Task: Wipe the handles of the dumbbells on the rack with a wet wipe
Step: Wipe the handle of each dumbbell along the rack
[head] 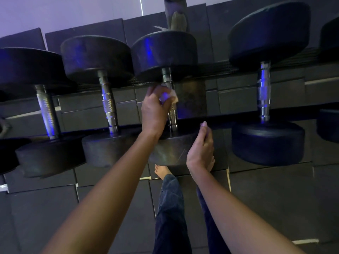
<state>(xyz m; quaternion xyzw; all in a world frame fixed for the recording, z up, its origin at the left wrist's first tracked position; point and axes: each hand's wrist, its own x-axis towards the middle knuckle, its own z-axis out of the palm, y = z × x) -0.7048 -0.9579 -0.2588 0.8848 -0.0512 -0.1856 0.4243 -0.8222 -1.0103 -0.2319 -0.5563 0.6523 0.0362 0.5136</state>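
Observation:
Several black round-headed dumbbells lie side by side on a rack. My left hand [156, 110] grips a white wet wipe [169, 96] wrapped around the metal handle [171, 116] of the middle dumbbell [165, 55]. The wipe covers the upper half of that handle; the chrome lower part shows below my fingers. My right hand [200, 149] rests against the right side of the same dumbbell's near head [170, 149], thumb pointing up, fingers hidden behind the head.
Neighbouring dumbbells with chrome handles lie to the left [108, 101] [46, 110] and to the right [264, 96]. A dark rack rail [229, 114] runs across beneath them. Black floor mats [275, 198] lie below, with my legs and bare feet [163, 171] under the rack.

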